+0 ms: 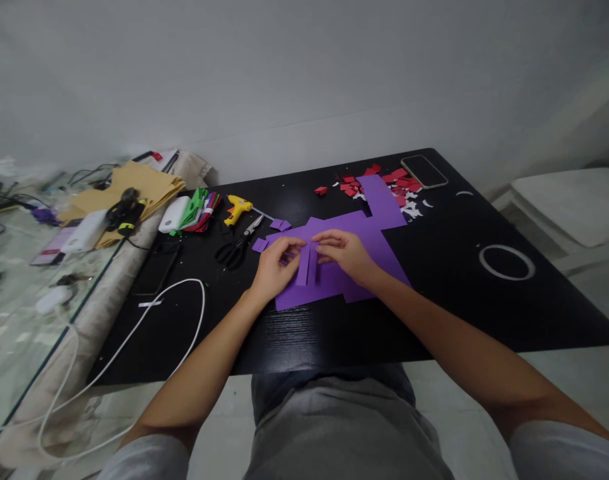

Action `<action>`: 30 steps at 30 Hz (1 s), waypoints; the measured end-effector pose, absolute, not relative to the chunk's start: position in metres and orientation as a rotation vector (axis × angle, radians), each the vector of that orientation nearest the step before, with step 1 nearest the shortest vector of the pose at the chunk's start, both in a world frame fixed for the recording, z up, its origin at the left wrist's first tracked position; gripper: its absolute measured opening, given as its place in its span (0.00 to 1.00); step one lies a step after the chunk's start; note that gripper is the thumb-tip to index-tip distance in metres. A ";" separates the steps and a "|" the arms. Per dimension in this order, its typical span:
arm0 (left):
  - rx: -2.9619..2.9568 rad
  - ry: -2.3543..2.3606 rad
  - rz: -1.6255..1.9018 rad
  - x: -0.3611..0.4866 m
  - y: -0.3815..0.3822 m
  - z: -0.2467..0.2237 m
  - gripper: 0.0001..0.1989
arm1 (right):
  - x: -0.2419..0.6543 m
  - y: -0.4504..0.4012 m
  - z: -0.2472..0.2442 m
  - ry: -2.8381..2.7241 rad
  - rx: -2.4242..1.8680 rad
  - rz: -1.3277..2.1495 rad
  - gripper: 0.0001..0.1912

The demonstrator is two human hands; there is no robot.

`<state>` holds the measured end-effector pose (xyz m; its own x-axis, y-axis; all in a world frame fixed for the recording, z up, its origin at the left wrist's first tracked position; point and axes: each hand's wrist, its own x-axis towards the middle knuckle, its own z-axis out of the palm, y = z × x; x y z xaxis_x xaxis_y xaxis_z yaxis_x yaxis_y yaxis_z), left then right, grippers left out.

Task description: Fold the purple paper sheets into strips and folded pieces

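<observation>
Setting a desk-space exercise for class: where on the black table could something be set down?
Bare black table lies between the purple sheets and white ring, and along the front edge between the forearms. Crowded: around the glue gun and scissors at left; around the red scraps and phone, far right.

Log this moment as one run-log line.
left hand: at narrow purple paper, grip unclear | right hand: same, grip unclear | beneath: purple sheets | to left: scissors, yellow glue gun

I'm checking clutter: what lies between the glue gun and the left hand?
The head view shows scissors and small purple paper between the glue gun and the left hand.
</observation>
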<state>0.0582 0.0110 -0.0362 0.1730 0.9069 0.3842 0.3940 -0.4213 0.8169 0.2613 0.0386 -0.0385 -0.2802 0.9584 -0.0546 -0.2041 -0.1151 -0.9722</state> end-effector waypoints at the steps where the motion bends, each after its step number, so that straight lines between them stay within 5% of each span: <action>1: 1.912 1.217 1.210 0.058 0.011 -0.036 0.09 | 0.262 0.038 -0.038 -1.192 -0.962 1.575 0.14; 20: 1.884 1.191 1.233 0.054 0.010 -0.034 0.12 | 0.262 0.035 -0.031 -1.197 -0.940 1.644 0.11; 30: 1.738 1.263 1.332 0.048 0.014 -0.026 0.11 | 0.262 0.040 -0.039 -1.111 -1.003 1.532 0.18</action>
